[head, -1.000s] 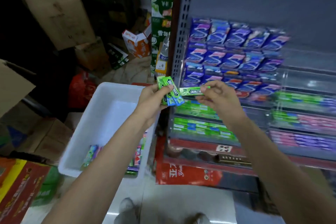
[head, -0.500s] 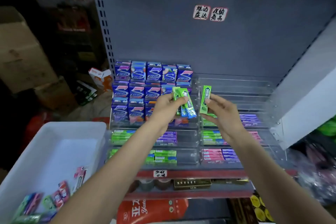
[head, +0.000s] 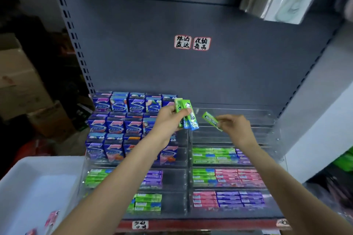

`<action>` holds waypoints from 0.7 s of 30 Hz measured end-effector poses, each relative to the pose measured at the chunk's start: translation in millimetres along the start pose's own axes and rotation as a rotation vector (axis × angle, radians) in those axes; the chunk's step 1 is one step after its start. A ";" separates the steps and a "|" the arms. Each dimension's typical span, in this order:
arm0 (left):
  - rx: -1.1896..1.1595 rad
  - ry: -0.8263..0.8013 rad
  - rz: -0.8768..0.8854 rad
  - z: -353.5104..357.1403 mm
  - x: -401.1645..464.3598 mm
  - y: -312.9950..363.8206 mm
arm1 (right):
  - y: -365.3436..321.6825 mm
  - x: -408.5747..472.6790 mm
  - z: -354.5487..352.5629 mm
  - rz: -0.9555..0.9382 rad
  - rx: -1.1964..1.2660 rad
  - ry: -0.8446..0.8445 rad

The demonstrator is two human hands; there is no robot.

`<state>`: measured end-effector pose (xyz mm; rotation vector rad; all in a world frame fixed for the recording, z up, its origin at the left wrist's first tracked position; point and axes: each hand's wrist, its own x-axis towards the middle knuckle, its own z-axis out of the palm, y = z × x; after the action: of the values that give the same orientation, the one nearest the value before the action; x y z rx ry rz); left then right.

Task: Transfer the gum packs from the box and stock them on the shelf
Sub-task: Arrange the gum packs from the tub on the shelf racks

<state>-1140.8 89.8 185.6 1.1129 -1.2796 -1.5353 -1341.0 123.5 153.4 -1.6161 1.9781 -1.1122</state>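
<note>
Over the shelf (head: pixel 229 112), right hand (head: pixel 236 127) pinches one gum pack (head: pixel 211 120) (tilted).

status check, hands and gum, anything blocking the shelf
Left hand holds a few gum packs. Right hand pinches one green pack over the clear upper right trays. Nothing in the way.

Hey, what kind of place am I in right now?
Most likely a small shop, at a shelf being restocked: a clear tiered rack of gum packs on a slotted metal shelf unit, handwritten labels on its back panel, cardboard cartons stacked alongside.
</note>
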 end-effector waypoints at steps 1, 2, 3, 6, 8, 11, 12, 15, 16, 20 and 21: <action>0.001 0.028 -0.001 3.7 3.8 -1.0 | 4.5 7.0 -2.3 -0.055 -0.072 -0.028; 0.001 0.060 -0.004 7.5 6.1 -1.8 | 9.2 13.8 -3.6 -0.103 -0.122 -0.068; 0.001 0.094 -0.007 11.4 8.1 -3.2 | 13.8 20.4 -3.5 -0.142 -0.163 -0.110; -0.016 0.180 -0.019 22.7 9.5 -8.9 | 27.8 38.1 1.7 -0.214 -0.243 -0.217; -0.030 0.228 -0.025 28.0 7.5 -12.9 | 35.5 46.5 8.7 -0.254 -0.296 -0.298; -0.007 0.282 -0.040 28.6 4.5 -17.6 | 42.3 51.3 19.8 -0.288 -0.361 -0.394; 0.008 0.292 -0.041 27.7 3.2 -18.6 | 43.1 51.5 22.8 -0.293 -0.366 -0.424; 0.035 0.316 -0.039 25.3 1.1 -17.9 | 42.7 49.3 27.2 -0.314 -0.361 -0.526; 0.029 0.319 -0.039 24.7 1.2 -16.9 | 42.2 48.1 27.7 -0.318 -0.358 -0.555; 0.017 0.310 -0.036 22.3 3.7 -14.8 | 42.8 44.0 27.2 -0.252 -0.243 -0.650; 0.015 0.305 -0.037 22.3 4.5 -15.4 | 43.4 43.0 27.0 -0.247 -0.227 -0.664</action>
<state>-1164.3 93.3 171.9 1.3288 -1.0691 -1.3227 -1363.2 75.6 112.6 -2.0459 1.5232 -0.3338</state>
